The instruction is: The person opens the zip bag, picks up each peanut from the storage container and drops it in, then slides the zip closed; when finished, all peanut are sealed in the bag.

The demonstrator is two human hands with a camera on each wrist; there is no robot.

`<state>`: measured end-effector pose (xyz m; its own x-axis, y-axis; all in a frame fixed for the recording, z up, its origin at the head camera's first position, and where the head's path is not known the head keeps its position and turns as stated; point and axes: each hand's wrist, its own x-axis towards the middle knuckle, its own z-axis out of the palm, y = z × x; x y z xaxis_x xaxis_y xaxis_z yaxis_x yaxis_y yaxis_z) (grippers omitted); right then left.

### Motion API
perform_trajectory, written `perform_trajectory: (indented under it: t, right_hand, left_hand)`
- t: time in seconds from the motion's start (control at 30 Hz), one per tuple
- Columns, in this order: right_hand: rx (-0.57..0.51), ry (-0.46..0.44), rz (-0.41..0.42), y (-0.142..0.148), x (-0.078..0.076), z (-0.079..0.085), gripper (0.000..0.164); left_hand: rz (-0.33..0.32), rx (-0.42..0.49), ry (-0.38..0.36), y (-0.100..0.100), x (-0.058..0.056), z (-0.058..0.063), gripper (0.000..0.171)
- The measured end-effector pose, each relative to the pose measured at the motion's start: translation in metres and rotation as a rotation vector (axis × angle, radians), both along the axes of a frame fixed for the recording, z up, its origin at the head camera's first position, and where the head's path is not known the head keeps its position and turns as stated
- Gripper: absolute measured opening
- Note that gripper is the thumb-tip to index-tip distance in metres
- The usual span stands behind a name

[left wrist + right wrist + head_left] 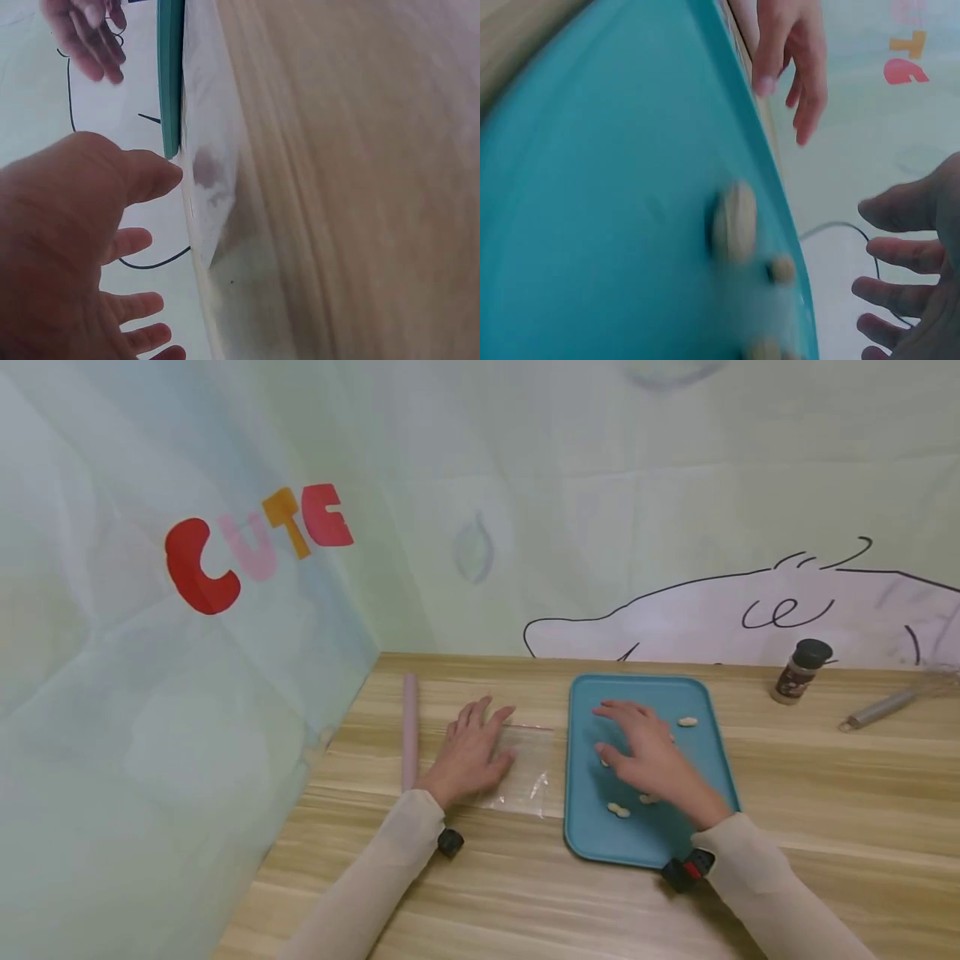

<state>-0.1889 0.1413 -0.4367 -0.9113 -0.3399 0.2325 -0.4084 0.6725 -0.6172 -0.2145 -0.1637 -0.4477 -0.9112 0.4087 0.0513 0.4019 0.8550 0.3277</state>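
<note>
My left hand (pixel 468 756) hovers over the left part of a clear plastic bag (pixel 528 768), fingers spread and holding nothing. In the left wrist view its thumb and fingers (pixel 139 307) stand apart above the table beside the bag. To the right lies a blue tray (pixel 600 843) with several peanuts (pixel 618 810) scattered on it. Above that tray is my right hand (pixel 648 756), its fingers loosely extended with nothing between them. It hides part of the tray and some peanuts in the head view. The right wrist view shows a peanut (pixel 735 221) on the tray, apart from the fingers.
A pink rod (pixel 409 727) lies left of the bag. At the back right stands a dark-capped seasoning jar (pixel 795 677), with a grey-handled whisk (pixel 888 706) farther right. The wooden table (pixel 810 793) meets printed cloth walls at the back and left.
</note>
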Motion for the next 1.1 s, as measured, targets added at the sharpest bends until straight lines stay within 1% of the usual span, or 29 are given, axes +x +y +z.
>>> perform_trajectory:
  t: [0.13, 0.2, 0.37, 0.47, 0.63, 0.77, 0.93, 1.1]
  right_hand:
    - [-0.052, -0.039, -0.018, -0.022, -0.009, -0.003, 0.047]
    - [-0.063, -0.041, -0.022, -0.032, -0.013, -0.004, 0.044]
    - [-0.049, -0.007, -0.039, -0.053, -0.022, -0.009, 0.037]
    - [-0.023, -0.014, -0.064, -0.062, -0.028, -0.01, 0.036]
    - [0.064, -0.056, -0.1, -0.071, -0.041, -0.009, 0.031]
    - [0.124, -0.084, -0.1, -0.076, -0.048, -0.009, 0.024]
    - [0.149, -0.083, -0.082, -0.079, -0.053, -0.011, 0.018]
    - [0.155, -0.081, -0.072, -0.08, -0.057, -0.013, 0.018]
  left_hand:
    - [0.001, 0.015, -0.01, 0.001, 0.0, -0.001, 0.065]
    - [0.005, 0.02, -0.015, 0.002, 0.0, -0.001, 0.063]
    - [0.025, 0.034, -0.014, 0.001, -0.005, -0.003, 0.054]
    - [0.03, 0.025, -0.009, 0.0, -0.01, -0.004, 0.049]
    - [0.047, 0.023, -0.02, 0.004, -0.017, -0.005, 0.044]
    - [0.054, 0.033, -0.029, 0.007, -0.021, -0.006, 0.039]
    - [0.059, 0.055, -0.049, 0.006, -0.026, -0.009, 0.03]
    - [0.094, 0.067, -0.103, 0.006, -0.027, -0.009, 0.023]
